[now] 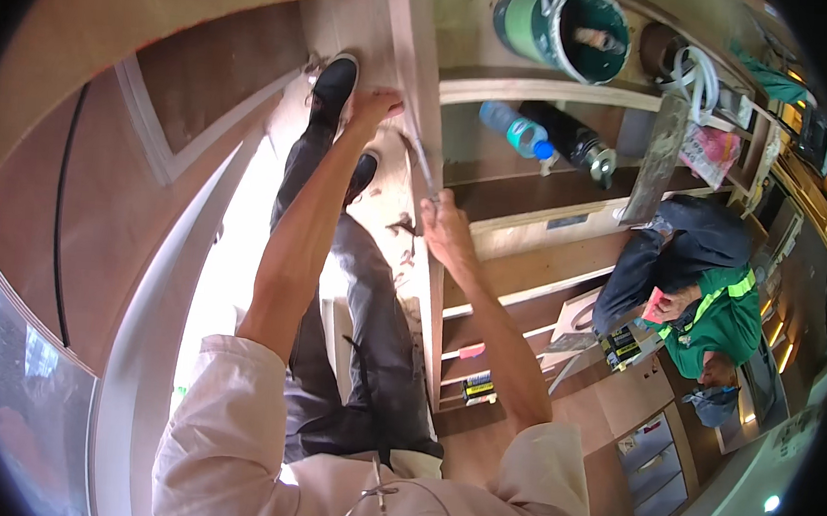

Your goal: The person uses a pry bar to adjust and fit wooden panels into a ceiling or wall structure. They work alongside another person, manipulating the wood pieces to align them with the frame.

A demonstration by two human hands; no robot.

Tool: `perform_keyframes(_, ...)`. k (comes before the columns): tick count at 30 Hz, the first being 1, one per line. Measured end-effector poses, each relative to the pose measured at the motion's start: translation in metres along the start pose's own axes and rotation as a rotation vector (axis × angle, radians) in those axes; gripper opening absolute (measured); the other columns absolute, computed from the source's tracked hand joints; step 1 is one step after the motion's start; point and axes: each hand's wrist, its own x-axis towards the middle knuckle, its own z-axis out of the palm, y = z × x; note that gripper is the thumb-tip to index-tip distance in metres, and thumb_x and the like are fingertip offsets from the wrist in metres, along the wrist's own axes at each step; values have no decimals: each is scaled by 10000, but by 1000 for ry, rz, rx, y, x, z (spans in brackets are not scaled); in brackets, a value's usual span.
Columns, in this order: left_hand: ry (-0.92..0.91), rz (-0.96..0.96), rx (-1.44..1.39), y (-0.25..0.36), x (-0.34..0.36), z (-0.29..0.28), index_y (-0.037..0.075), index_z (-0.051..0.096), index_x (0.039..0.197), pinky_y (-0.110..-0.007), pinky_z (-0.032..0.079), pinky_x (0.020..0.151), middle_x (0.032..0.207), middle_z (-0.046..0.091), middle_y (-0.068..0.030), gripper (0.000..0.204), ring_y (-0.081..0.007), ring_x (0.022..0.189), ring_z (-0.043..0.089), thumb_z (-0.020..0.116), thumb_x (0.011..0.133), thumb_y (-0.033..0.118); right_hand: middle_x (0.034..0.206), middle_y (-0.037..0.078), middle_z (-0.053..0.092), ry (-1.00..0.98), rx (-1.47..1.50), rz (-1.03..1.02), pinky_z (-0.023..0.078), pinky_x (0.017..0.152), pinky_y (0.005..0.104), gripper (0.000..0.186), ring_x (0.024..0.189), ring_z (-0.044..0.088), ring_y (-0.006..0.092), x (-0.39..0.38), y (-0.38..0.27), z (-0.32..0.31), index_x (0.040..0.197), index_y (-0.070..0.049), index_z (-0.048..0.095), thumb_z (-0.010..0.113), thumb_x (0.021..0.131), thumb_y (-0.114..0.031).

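My right hand (446,224) is closed on a long, thin tool (422,163), held slanting along the pale wooden upright (408,37) of the shelving. Above it, my left hand (378,104) is by that upright, fingers curled; what they hold, if anything, I cannot make out. My legs (361,321) stretch up the picture beneath my forearms, with dark shoes (334,89) near the upright.
Shelves at right hold a green bucket (526,26), a water bottle (514,126), a black flask (575,140) and a plank (655,165). A person (716,322) in green sits at right. A curved window (22,374) and wooden panels (52,214) are left.
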Motion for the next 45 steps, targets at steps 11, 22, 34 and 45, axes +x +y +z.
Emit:
perform_keyframes(11, -38, -7, 11, -36, -13, 7, -85, 671, 852, -301, 608, 692, 854, 685, -161, 112, -218, 723, 683, 697, 775, -8, 788, 244, 625, 34, -1, -22, 480, 620, 483, 302, 750, 632, 427, -20, 51, 28, 1052, -6, 457, 470, 971, -297)
perform_keyframes(22, 37, -188, 43, -73, -37, 6, -2, 702, 815, -290, 567, 559, 732, 687, -73, 63, -160, 603, 660, 690, 759, 25, 725, 280, 609, 9, 57, 1, 505, 586, 503, 312, 701, 630, 439, -37, 47, 36, 1104, -24, 438, 460, 965, -303)
perform_keyframes(34, 80, -137, 86, -93, -43, 8, -42, 691, 773, -236, 566, 568, 705, 670, -97, 42, -152, 611, 655, 693, 753, -5, 771, 273, 622, 18, -96, -17, 489, 621, 521, 333, 716, 618, 451, -38, 97, 69, 1116, -15, 461, 470, 960, -309)
perform_keyframes(45, 61, -84, 7, -136, -60, 7, -17, 701, 700, -235, 536, 552, 666, 668, -84, 49, -132, 566, 640, 685, 722, 24, 731, 243, 631, 81, 15, -44, 491, 580, 505, 335, 662, 618, 445, -71, 106, 71, 1101, -34, 461, 481, 954, -334)
